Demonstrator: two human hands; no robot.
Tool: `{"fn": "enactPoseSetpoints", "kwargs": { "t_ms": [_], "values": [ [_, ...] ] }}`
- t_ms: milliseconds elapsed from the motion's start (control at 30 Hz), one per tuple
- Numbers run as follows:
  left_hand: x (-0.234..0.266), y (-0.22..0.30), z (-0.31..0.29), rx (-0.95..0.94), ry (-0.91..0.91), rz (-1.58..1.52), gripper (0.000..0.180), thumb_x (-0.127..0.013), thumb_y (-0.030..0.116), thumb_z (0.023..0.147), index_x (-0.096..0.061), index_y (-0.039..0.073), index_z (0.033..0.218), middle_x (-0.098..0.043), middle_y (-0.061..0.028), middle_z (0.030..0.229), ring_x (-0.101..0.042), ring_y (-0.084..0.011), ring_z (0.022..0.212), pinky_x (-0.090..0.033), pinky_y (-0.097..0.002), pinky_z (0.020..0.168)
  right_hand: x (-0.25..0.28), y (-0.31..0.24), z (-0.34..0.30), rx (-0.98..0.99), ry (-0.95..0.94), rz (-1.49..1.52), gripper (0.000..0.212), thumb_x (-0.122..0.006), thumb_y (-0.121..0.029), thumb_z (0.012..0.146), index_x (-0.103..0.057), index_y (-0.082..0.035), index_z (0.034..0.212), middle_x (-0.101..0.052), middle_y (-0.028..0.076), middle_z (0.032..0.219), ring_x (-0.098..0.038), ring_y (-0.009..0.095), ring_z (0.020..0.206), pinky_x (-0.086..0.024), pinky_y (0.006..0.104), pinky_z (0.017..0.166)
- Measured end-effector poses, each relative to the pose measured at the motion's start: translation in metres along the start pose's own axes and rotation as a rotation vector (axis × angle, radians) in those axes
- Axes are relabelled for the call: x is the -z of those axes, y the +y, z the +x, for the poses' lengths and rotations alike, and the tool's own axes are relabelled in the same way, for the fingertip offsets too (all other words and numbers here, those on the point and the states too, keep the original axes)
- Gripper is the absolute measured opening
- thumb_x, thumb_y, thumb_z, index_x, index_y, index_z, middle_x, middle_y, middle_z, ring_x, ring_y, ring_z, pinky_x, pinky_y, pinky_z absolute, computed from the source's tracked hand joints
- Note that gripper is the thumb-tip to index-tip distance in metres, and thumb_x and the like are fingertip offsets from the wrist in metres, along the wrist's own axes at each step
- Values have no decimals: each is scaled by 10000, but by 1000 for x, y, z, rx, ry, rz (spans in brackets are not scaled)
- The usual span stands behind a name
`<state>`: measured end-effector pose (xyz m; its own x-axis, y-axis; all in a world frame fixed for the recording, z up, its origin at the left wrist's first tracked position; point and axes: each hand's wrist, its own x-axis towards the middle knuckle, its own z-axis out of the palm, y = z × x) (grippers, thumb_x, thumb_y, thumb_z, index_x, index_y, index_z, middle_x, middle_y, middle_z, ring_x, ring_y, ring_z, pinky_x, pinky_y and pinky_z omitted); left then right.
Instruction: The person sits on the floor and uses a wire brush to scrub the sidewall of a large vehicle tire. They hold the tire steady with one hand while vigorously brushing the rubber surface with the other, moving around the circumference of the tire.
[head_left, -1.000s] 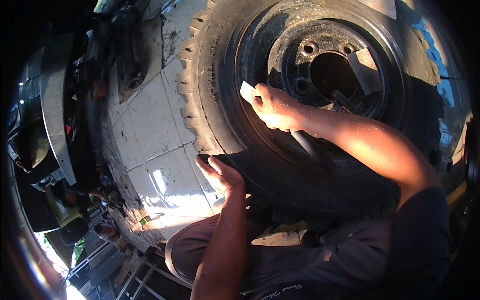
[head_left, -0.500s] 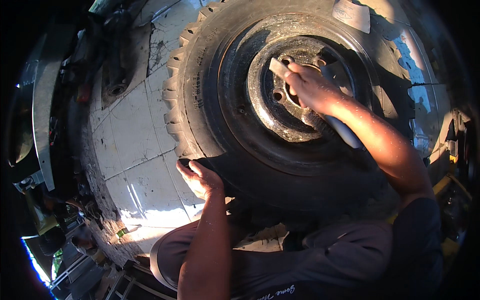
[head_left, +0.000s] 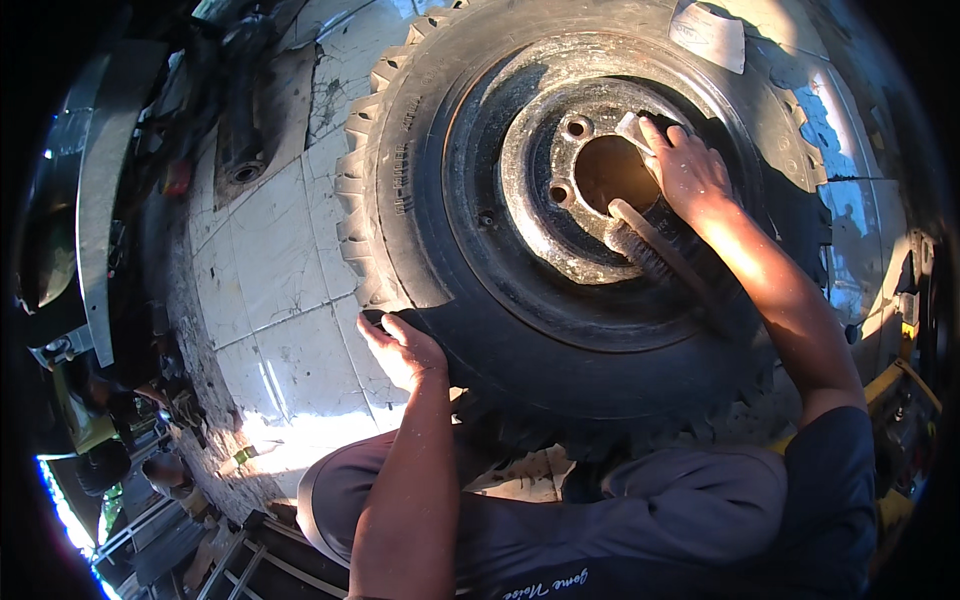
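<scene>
A large black tire [head_left: 420, 230] lies on its side before me, with a worn, whitish-speckled metal wheel rim [head_left: 535, 215] set in it. My right hand [head_left: 692, 172] presses a small flat pale piece [head_left: 636, 132], like folded sandpaper, against the hub face at the right of the round centre hole [head_left: 612, 172]. Below that hand a wire brush [head_left: 645, 250] rests on the rim, its long handle slanting to the lower right; nothing grips it. My left hand [head_left: 405, 352] cups the tire's near left tread edge, thumb on top; its fingertips are partly hidden.
A curled printed pale sheet [head_left: 707, 37] lies on the tire's far side. Pale cracked tiles [head_left: 270, 250] surround the tire. A dark metal part [head_left: 240, 130] lies at far left, near a long metal strip [head_left: 95, 210]. Yellow metalwork [head_left: 890, 370] stands at the right.
My right hand has moved right across the hub with the pale piece, uncovering the centre hole and the brush. The left hand stays at the tire's edge.
</scene>
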<state>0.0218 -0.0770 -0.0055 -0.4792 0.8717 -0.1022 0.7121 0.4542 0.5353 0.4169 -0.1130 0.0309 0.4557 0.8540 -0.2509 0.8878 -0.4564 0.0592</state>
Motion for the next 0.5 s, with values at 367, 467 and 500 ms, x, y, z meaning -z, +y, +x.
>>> {"fn": "enactPoseSetpoints", "kwargs": {
  "t_ms": [367, 467, 500],
  "values": [
    [5, 9, -6, -8, 12, 48, 611, -379, 386, 999, -289, 71, 1515, -441, -228, 1472, -466, -405, 1318, -368, -448, 1088, 11, 24, -147, 251, -87, 313, 441, -691, -202, 864, -531, -19, 1231, -643, 216, 1069, -636, 399, 995, -516, 465, 843],
    [4, 17, -7, -2, -8, 48, 607, -380, 381, 997, -288, 79, 1516, -440, -219, 1475, -472, -406, 1310, -383, -455, 1074, -16, 38, -156, 303, 82, 444, 469, -661, -140, 868, -489, -15, 1287, -631, 202, 1085, -633, 381, 1016, -524, 449, 826],
    [4, 13, -6, -5, 2, 48, 602, -380, 384, 998, -292, 87, 1514, -444, -214, 1471, -476, -404, 1304, -386, -455, 1071, -14, 37, -156, 352, 94, 516, 484, -653, -114, 866, -487, -28, 1313, -624, 200, 1072, -632, 382, 1003, -523, 446, 819]
  ]
}}
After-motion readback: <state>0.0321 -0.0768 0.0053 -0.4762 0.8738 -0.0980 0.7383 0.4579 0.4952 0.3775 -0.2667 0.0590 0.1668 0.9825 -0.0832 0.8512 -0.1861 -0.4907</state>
